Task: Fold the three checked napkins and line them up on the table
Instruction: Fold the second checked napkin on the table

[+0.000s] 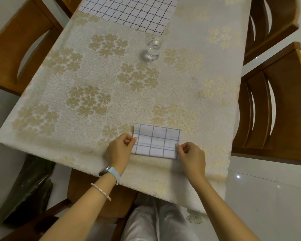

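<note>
Folded napkin [156,141] between left hand [119,150] and right hand [191,156], ends pinched.

No text, label, brand, number or sign can be read anywhere in the view.
</note>
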The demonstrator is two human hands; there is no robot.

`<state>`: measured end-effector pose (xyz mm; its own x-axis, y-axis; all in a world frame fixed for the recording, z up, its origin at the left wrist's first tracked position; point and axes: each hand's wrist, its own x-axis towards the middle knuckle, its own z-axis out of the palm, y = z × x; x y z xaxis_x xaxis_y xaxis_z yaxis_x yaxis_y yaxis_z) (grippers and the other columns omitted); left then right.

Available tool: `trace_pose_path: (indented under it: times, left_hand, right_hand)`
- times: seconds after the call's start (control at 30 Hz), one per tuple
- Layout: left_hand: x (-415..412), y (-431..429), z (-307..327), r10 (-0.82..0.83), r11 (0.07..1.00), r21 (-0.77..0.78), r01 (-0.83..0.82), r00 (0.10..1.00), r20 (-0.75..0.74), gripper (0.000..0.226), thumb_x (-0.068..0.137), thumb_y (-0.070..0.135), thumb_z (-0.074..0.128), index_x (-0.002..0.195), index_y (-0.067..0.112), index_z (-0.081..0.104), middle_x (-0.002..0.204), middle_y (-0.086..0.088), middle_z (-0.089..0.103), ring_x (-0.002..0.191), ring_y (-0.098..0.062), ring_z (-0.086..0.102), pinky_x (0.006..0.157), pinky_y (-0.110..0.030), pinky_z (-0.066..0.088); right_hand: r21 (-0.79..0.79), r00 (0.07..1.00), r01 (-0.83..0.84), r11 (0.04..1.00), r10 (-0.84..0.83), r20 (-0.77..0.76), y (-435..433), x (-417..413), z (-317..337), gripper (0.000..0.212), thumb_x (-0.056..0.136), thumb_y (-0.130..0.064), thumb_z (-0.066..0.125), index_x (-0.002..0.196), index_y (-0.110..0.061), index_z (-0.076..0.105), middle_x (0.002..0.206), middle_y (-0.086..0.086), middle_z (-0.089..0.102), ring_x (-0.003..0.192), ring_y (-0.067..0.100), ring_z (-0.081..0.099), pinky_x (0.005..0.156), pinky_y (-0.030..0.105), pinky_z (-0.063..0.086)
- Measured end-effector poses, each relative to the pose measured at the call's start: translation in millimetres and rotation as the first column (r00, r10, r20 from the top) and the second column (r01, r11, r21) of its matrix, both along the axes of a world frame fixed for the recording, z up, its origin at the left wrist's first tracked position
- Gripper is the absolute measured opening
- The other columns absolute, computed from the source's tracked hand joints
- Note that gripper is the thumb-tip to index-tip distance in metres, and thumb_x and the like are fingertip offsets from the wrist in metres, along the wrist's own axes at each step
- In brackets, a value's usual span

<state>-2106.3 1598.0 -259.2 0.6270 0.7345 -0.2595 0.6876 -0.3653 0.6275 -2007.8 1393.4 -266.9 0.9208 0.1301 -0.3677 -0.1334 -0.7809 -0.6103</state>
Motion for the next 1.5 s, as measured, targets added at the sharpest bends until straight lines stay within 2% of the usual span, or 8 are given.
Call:
trace_pose_path:
  times: [0.2,0.37,0.57,0.7,0.87,1.0,1.13,1.5]
  left_hand:
    - [-1.2,-3.5,-5.7,0.004,0.997,0.072,-0.008,0.998,0.056,0.012,0.09,0.03,0.066,0.096,0.02,0.065,0.089,0.009,0.064,0.075,-0.011,0.061,0.053,-0.019,0.038]
    - [6.8,-25.4,-10.4,-0.401,0.814,0.495,0.304,0.911,0.1,0.026,0.087,0.012,0.064,0.113,0.009,0.064,0.115,-0.009,0.063,0.105,-0.025,0.059,0.084,-0.033,0.054]
    - [24.8,-40.5,-33.5,-0.666,0.551,0.432,0.714,0.688,-0.288,0.058,0.101,0.036,0.027,0.155,0.02,0.015,0.163,-0.007,0.015,0.15,-0.023,0.015,0.12,-0.048,0.02]
    - [21.0,-36.4,-44.7,-0.642,0.587,0.351,0.729,0.684,-0.347,0.061,0.101,0.048,0.02,0.156,0.027,0.003,0.165,-0.004,0.002,0.152,-0.021,0.003,0.121,-0.049,0.012]
    - [22.4,-37.9,-44.4,-0.631,0.572,0.361,0.736,0.677,-0.38,0.063,0.101,0.049,0.021,0.156,0.026,0.002,0.165,-0.004,0.0,0.152,-0.021,0.001,0.121,-0.05,0.012]
    - [21.7,-38.7,-42.1,-0.599,0.585,0.364,0.725,0.688,-0.41,0.067,0.1,0.053,0.019,0.156,0.021,0.005,0.164,-0.007,0.001,0.152,-0.024,0.003,0.12,-0.051,0.017]
    - [18.3,-36.5,-39.4,-0.493,0.678,0.35,0.646,0.754,-0.434,0.077,0.095,0.065,0.012,0.156,0.02,-0.001,0.164,-0.012,-0.005,0.151,-0.028,-0.004,0.121,-0.051,0.009]
    - [4.1,-34.3,-24.4,-0.38,0.86,0.296,0.415,0.909,-0.172,0.063,0.099,0.049,0.025,0.154,0.018,0.021,0.164,-0.005,0.011,0.151,-0.023,0.007,0.122,-0.042,0.012]
  right_hand:
    - [-0.01,1.0,-0.006,1.0,0.006,-0.007,2.1,-0.2,1.7,0.025,0.093,-0.036,0.062,0.076,-0.017,0.064,0.065,-0.005,0.062,0.06,0.011,0.059,0.054,0.026,0.046]
    - [-0.016,1.0,-0.01,1.0,0.01,-0.004,3.1,-0.1,1.0,0.026,0.093,-0.036,0.062,0.076,-0.017,0.063,0.063,-0.006,0.061,0.058,0.01,0.057,0.051,0.023,0.041]
    - [-0.014,1.0,-0.02,1.0,0.02,0.003,2.4,1.5,0.5,0.026,0.092,-0.036,0.063,0.076,-0.016,0.064,0.063,-0.005,0.061,0.059,0.014,0.059,0.052,0.026,0.045]
    - [-0.071,0.989,-0.086,0.994,0.094,0.114,2.2,2.4,2.0,0.017,0.088,-0.031,0.068,0.091,-0.016,0.062,0.079,-0.002,0.064,0.07,0.017,0.061,0.061,0.033,0.053]
    - [-0.228,0.716,-0.431,0.873,0.485,0.502,13.3,6.6,-8.8,0.047,0.083,-0.006,0.07,0.129,-0.003,0.058,0.133,0.018,0.058,0.12,0.033,0.056,0.1,0.041,0.047]
    - [-0.342,0.59,-0.637,0.691,0.723,0.36,20.9,11.7,-29.7,0.059,0.101,-0.038,0.041,0.152,-0.012,0.031,0.161,0.006,0.024,0.149,0.026,0.021,0.121,0.044,0.016]
    - [-0.447,0.506,-0.698,0.56,0.827,0.246,12.8,22.9,-36.2,0.069,0.099,-0.058,0.022,0.156,-0.018,0.019,0.164,0.003,0.014,0.151,0.025,0.013,0.121,0.048,0.011]
    - [-0.293,0.59,-0.712,0.638,0.77,0.243,16.7,27.1,-20.8,0.064,0.096,-0.051,0.043,0.151,-0.02,0.033,0.159,0.006,0.03,0.149,0.028,0.023,0.121,0.05,0.011]
